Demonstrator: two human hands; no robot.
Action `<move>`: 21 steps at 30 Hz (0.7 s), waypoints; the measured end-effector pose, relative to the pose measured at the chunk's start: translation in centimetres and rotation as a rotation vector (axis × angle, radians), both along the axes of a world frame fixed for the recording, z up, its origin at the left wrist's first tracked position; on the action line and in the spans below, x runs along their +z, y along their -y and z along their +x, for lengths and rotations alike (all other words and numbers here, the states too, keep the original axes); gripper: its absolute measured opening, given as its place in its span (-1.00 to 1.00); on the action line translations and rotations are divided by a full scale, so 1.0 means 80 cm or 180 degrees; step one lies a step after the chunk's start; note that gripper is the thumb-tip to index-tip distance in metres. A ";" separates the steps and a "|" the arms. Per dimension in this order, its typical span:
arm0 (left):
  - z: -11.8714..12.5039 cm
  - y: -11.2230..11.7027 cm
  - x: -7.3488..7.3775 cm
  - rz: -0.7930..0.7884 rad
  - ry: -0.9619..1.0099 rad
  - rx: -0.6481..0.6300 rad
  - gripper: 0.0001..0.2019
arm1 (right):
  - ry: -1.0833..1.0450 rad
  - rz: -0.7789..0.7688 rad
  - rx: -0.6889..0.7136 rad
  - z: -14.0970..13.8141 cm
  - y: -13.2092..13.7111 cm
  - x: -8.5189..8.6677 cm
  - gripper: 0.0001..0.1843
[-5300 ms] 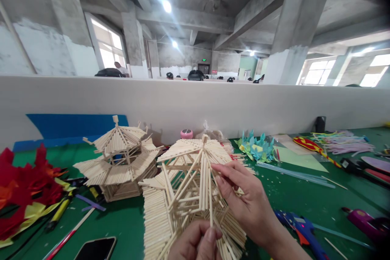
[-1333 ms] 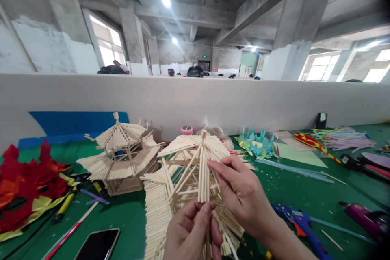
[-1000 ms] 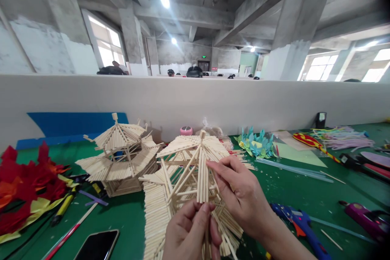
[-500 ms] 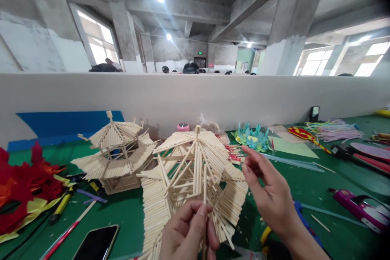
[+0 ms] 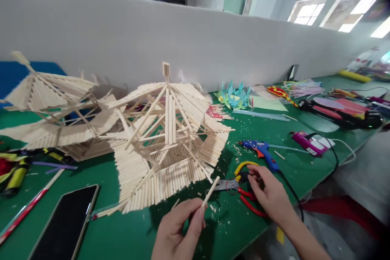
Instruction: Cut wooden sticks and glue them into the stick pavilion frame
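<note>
My left hand [image 5: 178, 231] is low in the middle of the view, pinching a short wooden stick [image 5: 211, 191] that points up and to the right. My right hand [image 5: 269, 195] is lower right, with its fingers curled over the red and yellow handles of a pair of cutters [image 5: 240, 183] lying on the green table [image 5: 128, 231]. Just beyond both hands stands a pagoda model made of wooden sticks [image 5: 164, 138], touched by neither hand. Loose stick scraps lie on the table between the hands.
A second stick pagoda [image 5: 55, 109] stands at the left, with a dark phone [image 5: 63, 223] in front of it. A blue glue gun [image 5: 262, 150], a purple glue gun [image 5: 307, 142] with cable and teal paper flowers [image 5: 233, 97] lie to the right. A grey partition wall [image 5: 122, 40] backs the table.
The view has tilted down. My right hand left the pagoda roof and dropped onto the cutters. My left hand pulled back from the model with one stick.
</note>
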State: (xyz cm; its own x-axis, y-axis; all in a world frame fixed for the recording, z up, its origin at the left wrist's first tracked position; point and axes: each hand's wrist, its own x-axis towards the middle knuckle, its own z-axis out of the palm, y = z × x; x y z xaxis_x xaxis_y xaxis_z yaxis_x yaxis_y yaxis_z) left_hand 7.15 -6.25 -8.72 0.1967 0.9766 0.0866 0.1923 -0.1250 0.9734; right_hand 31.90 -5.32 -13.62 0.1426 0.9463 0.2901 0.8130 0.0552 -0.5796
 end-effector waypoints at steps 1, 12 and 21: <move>0.001 -0.002 -0.006 0.0211 -0.0148 -0.0063 -0.85 | 0.0145 -0.0042 0.0016 0.005 0.004 -0.007 -0.78; 0.001 -0.016 -0.065 0.1641 -0.0704 -0.0117 -0.88 | 0.1254 -0.0594 0.0890 0.018 -0.026 0.003 -0.72; -0.014 -0.006 -0.070 0.2243 -0.0810 0.0137 -0.76 | 0.1055 -0.0289 0.0886 0.041 -0.020 0.001 -0.76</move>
